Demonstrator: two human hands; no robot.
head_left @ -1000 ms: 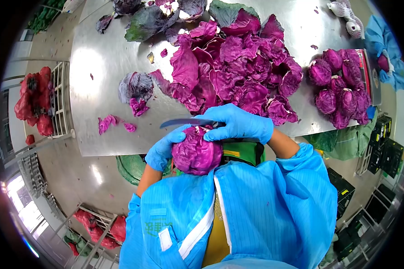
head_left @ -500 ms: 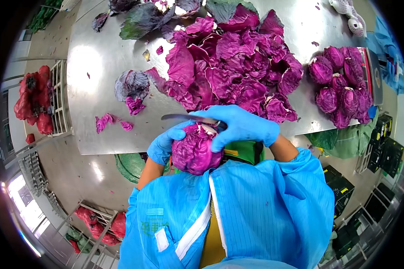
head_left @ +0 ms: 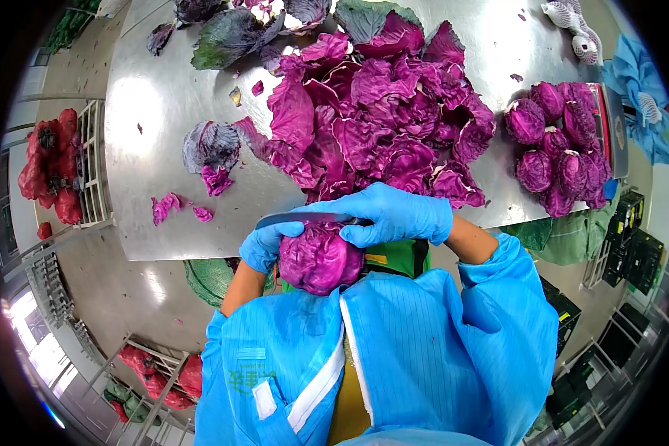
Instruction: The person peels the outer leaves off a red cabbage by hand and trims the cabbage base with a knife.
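Observation:
In front of my chest is a round red cabbage (head_left: 321,262), its outer leaves off. My left hand (head_left: 264,247), in a blue glove, grips its left side. The gloved right hand (head_left: 394,214) is closed on the handle of a knife (head_left: 305,218), whose dark blade lies level across the top of the cabbage, pointing left. Blade and fingers hide the stem end. Just past my hands a big heap of loose purple cabbage leaves (head_left: 394,119) covers the middle of the metal table (head_left: 156,178).
Several trimmed red cabbages (head_left: 557,149) are grouped at the table's right edge, by a scale-like device (head_left: 617,137). Darker outer leaves (head_left: 234,37) lie at the back left. Red net sacks (head_left: 48,167) stand on a rack to the left; black crates (head_left: 639,256) are at right.
The knife blade has swung from a slant to nearly level over the cabbage's top, covering the pale stem end. My right hand has turned with it. The view has shifted slightly.

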